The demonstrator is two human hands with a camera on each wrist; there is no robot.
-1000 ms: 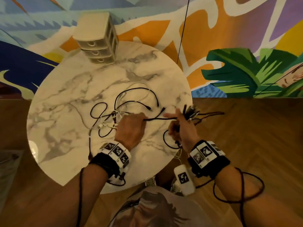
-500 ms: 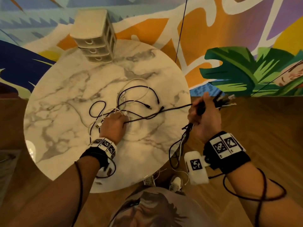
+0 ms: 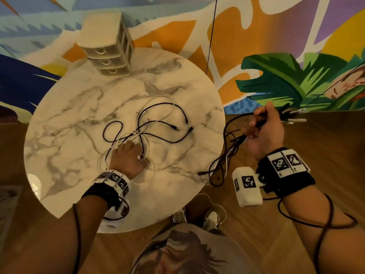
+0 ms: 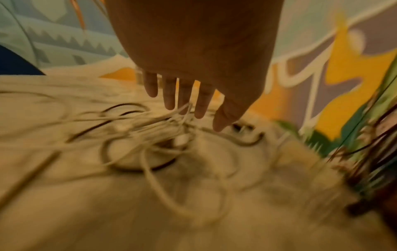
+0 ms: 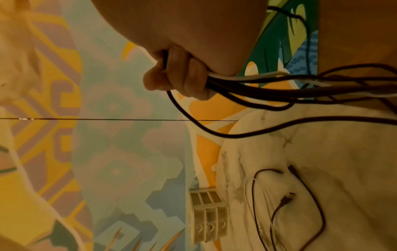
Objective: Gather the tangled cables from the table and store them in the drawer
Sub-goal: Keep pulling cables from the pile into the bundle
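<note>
Head view — right hand (image 3: 263,131) fisted round a bundle of black and white cables (image 3: 227,155), held off the round marble table's (image 3: 59,155) edge. Left hand (image 3: 126,157), fingers straight, rests on the tangled black and white cables (image 3: 150,127) mid-table — small beige three-drawer cabinet (image 3: 107,43) at the far rim.

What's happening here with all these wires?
A person is clearing tangled cables off a round marble table. Their right hand grips a bundle of cables beside the table's edge, the loose ends dangling toward the floor. Their left hand reaches, fingers spread, into the black and white tangle lying on the table. The small drawer unit at the far edge is closed.
</note>
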